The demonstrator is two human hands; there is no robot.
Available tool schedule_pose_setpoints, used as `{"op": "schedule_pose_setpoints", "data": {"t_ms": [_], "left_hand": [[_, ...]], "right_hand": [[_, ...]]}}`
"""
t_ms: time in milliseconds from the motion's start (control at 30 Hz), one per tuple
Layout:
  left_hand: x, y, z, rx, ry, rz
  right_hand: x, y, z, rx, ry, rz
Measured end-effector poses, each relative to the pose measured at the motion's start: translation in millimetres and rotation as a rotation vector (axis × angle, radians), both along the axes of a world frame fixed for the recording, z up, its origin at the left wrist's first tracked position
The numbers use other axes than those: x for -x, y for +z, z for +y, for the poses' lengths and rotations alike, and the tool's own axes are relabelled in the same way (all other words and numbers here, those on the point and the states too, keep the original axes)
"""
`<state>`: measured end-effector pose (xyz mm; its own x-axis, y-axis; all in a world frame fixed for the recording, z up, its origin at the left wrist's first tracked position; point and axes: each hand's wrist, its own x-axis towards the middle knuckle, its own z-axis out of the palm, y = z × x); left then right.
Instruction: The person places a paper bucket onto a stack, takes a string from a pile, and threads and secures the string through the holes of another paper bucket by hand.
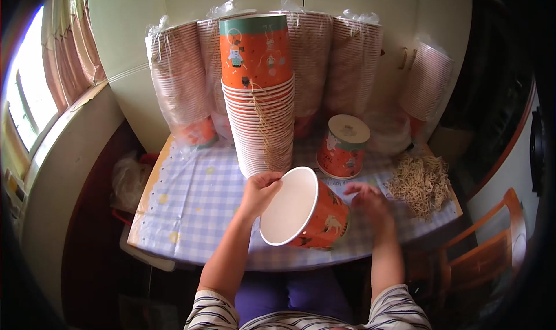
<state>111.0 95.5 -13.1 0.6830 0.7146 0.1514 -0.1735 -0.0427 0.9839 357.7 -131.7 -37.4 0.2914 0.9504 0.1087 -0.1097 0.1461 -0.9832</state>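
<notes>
My left hand (262, 192) grips the rim of an orange paper bucket (326, 217), thumb over the edge. The bucket is tilted, its white mouth turned toward me and to the left. Close to the bucket's base, my right hand (370, 202) is smeared by motion, and I cannot tell how its fingers are set. Behind the held bucket rises a tall stack of nested paper buckets (259, 124), upside down, with strands of twisted cord hanging down its side. A single upside-down bucket (343, 150) stands right of the stack. Farther right lies a heap of cord pieces (421, 185).
Several plastic-wrapped bucket stacks (176, 75) stand along the back against cream cabinet doors (124, 17). A blue checked cloth (191, 208) covers the table. A wooden chair (478, 243) is at the right, and a curtained window (35, 69) at the left.
</notes>
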Motion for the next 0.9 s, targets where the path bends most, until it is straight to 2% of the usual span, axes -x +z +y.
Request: {"op": "schedule_pose_setpoints", "data": {"t_ms": [67, 133, 167, 267, 300, 433, 500, 667, 900], "left_hand": [[-4, 9, -1, -0.090, -0.019, 0.068], [-9, 22, -5, -0.162, -0.052, 0.128], [-13, 28, -6, -0.192, -0.074, 0.151], [-20, 53, -16, -0.225, -0.113, 0.203], [-22, 57, -18, -0.226, -0.119, 0.220], [-20, 45, -8, -0.011, -0.172, 0.051], [-15, 38, -3, 0.055, -0.210, 0.021], [-8, 36, -4, 0.096, -0.271, 0.114], [-13, 33, -10, 0.095, -0.154, 0.099]], "right_hand": [[1, 33, 12, -0.052, -0.144, -0.179], [-2, 54, 26, -0.112, -0.064, -0.320], [-2, 66, 33, -0.152, -0.003, -0.295], [23, 103, 51, -0.051, 0.061, -0.217], [20, 107, 56, 0.086, 0.173, -0.251], [22, 109, 64, 0.068, 0.155, -0.361], [22, 101, 61, 0.043, 0.080, -0.289], [23, 93, 49, 0.083, -0.027, -0.285], [17, 86, 52, 0.061, 0.005, -0.240]]}}
